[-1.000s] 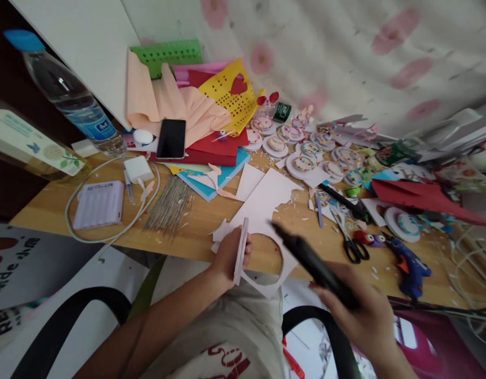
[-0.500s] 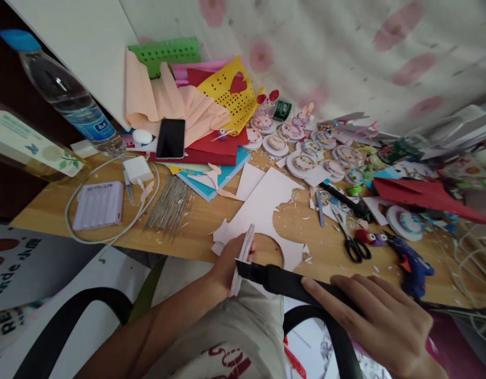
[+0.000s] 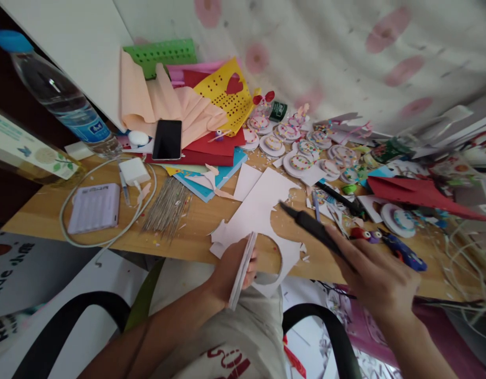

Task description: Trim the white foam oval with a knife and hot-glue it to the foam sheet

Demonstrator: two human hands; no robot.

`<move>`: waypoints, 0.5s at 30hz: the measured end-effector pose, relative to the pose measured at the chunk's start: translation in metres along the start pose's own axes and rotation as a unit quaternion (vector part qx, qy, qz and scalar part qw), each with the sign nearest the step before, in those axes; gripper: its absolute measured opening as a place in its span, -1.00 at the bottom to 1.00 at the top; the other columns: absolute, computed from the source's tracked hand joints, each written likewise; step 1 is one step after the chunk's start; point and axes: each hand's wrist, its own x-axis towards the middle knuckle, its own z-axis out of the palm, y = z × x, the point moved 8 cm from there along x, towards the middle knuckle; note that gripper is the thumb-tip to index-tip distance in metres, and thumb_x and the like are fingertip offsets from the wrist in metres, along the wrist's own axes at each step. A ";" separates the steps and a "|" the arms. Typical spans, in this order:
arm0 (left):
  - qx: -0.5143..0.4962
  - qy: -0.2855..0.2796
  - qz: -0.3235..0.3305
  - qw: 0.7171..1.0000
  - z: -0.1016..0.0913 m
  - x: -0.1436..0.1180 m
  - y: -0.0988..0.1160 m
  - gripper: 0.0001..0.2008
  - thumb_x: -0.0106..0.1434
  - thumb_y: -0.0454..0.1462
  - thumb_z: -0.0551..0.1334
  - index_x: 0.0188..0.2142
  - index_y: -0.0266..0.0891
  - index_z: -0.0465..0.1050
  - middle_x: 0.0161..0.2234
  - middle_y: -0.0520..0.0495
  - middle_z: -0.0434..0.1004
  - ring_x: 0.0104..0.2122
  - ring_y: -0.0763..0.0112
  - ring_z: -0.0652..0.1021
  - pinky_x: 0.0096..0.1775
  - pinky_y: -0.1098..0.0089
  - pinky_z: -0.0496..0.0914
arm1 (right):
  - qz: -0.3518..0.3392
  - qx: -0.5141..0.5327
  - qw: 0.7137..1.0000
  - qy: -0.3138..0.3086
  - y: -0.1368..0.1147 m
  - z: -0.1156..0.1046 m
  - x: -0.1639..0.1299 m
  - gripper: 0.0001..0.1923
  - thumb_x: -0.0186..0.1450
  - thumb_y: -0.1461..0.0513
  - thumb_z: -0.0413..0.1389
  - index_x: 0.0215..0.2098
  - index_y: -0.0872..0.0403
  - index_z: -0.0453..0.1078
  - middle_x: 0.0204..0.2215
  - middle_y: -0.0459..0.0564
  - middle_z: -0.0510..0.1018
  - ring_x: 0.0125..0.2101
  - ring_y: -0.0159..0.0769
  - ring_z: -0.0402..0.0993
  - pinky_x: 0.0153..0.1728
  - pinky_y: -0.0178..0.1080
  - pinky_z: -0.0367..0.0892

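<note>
My left hand point(image 3: 228, 266) grips a white foam board piece point(image 3: 241, 273) turned edge-on at the table's front edge. Its edge looks layered; the full outline is hidden from this angle. To the right, my right hand point(image 3: 379, 271) is wrapped round a black utility knife point(image 3: 311, 226). The knife's tip points left, apart from the piece and over the white board point(image 3: 254, 208) on the table. That board has rounded cut-outs along its right side and a curved one near the front. Small white scraps lie around it.
Decorated white discs point(image 3: 301, 162) crowd the back middle. A blue glue gun point(image 3: 404, 252) lies right, near my right hand. Thin wires point(image 3: 167, 210), a white cable point(image 3: 65, 223), a phone point(image 3: 167, 139) and a water bottle point(image 3: 65, 100) are on the left. Red paper point(image 3: 420, 192) lies right.
My right hand has lifted the knife off the foam board piece's edge and moved it up and away to the right. My left hand keeps its grip, the piece slightly lower.
</note>
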 end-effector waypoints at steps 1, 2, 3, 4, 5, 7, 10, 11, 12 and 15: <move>0.002 -0.001 -0.004 1.000 -0.001 0.001 -0.001 -0.55 0.15 0.05 0.27 -0.58 -0.20 0.20 -0.76 0.16 0.10 -0.85 0.62 0.14 -0.77 0.53 -0.11 | 0.020 -0.003 1.000 0.006 0.004 -0.001 0.000 -0.39 0.34 0.33 0.13 0.32 -0.10 0.16 -0.50 -0.12 0.55 -0.62 -0.38 0.38 -0.56 -0.29 0.16; 0.002 0.002 -0.002 1.000 -0.003 0.001 0.000 -0.55 0.15 0.05 0.27 -0.58 -0.20 0.20 -0.76 0.17 0.09 -0.85 0.62 0.14 -0.77 0.53 -0.11 | 0.019 0.015 1.000 0.016 0.003 -0.004 0.001 -0.35 0.34 0.32 0.13 0.35 -0.08 0.10 -0.49 -0.11 0.55 -0.61 -0.37 0.40 -0.54 -0.29 0.19; 0.001 0.008 0.006 1.000 -0.004 0.001 0.001 -0.56 0.17 0.04 0.26 -0.58 -0.20 0.21 -0.76 0.17 0.09 -0.85 0.62 0.13 -0.77 0.54 -0.11 | 0.002 0.045 0.999 0.020 -0.003 -0.008 0.003 -0.33 0.34 0.32 0.12 0.36 -0.08 0.06 -0.47 -0.10 0.56 -0.57 -0.36 0.43 -0.51 -0.30 0.23; 0.000 0.018 0.017 1.000 -0.004 0.000 0.004 -0.58 0.19 0.02 0.25 -0.57 -0.21 0.21 -0.76 0.17 0.09 -0.84 0.63 0.14 -0.76 0.54 -0.11 | -0.024 0.079 0.996 0.021 -0.011 -0.013 0.005 -0.34 0.35 0.34 0.10 0.37 -0.08 0.05 -0.48 -0.10 0.56 -0.54 -0.35 0.46 -0.47 -0.31 0.27; -0.001 0.029 0.030 0.999 -0.005 -0.002 0.007 -0.60 0.21 -0.01 0.24 -0.56 -0.22 0.22 -0.75 0.17 0.11 -0.83 0.64 0.15 -0.74 0.55 -0.10 | -0.053 0.110 0.992 0.018 -0.021 -0.019 0.007 -0.35 0.36 0.35 0.07 0.36 -0.08 0.06 -0.49 -0.11 0.55 -0.53 -0.35 0.47 -0.46 -0.31 0.28; -0.001 0.047 0.052 0.998 -0.002 -0.007 0.014 -0.63 0.24 -0.06 0.23 -0.55 -0.23 0.24 -0.73 0.15 0.16 -0.79 0.63 0.19 -0.71 0.55 -0.04 | -0.104 0.148 0.984 0.004 -0.040 -0.029 0.011 -0.40 0.36 0.37 0.06 0.32 -0.09 0.14 -0.53 -0.14 0.53 -0.55 -0.37 0.47 -0.46 -0.31 0.27; 0.005 0.053 0.057 0.997 0.005 -0.016 0.022 -0.65 0.26 -0.12 0.23 -0.57 -0.24 0.24 -0.72 0.12 0.20 -0.74 0.60 0.24 -0.66 0.54 0.03 | -0.131 0.151 0.980 -0.014 -0.056 -0.037 0.015 -0.45 0.35 0.38 0.07 0.25 -0.14 0.26 -0.55 -0.17 0.52 -0.58 -0.39 0.43 -0.47 -0.30 0.24; 0.006 0.053 0.057 0.997 0.007 -0.018 0.023 -0.65 0.26 -0.13 0.22 -0.57 -0.24 0.24 -0.72 0.11 0.21 -0.74 0.59 0.24 -0.65 0.53 0.04 | -0.134 0.146 0.980 -0.018 -0.058 -0.037 0.015 -0.46 0.35 0.38 0.07 0.24 -0.15 0.26 -0.55 -0.17 0.52 -0.57 -0.39 0.43 -0.47 -0.29 0.23; 0.007 0.052 0.057 0.997 0.008 -0.019 0.025 -0.66 0.27 -0.15 0.21 -0.57 -0.24 0.25 -0.72 0.11 0.21 -0.73 0.59 0.24 -0.64 0.53 0.04 | -0.134 0.141 0.981 -0.020 -0.058 -0.036 0.015 -0.46 0.36 0.38 0.06 0.24 -0.15 0.26 -0.54 -0.16 0.52 -0.56 -0.39 0.43 -0.47 -0.29 0.22; -0.003 0.054 0.071 0.996 0.005 -0.019 0.025 -0.65 0.28 -0.14 0.18 -0.58 -0.24 0.25 -0.72 0.11 0.19 -0.72 0.57 0.20 -0.64 0.51 0.00 | -0.133 0.133 0.982 -0.018 -0.055 -0.034 0.013 -0.45 0.36 0.39 0.06 0.27 -0.13 0.23 -0.52 -0.15 0.53 -0.54 -0.39 0.43 -0.46 -0.29 0.20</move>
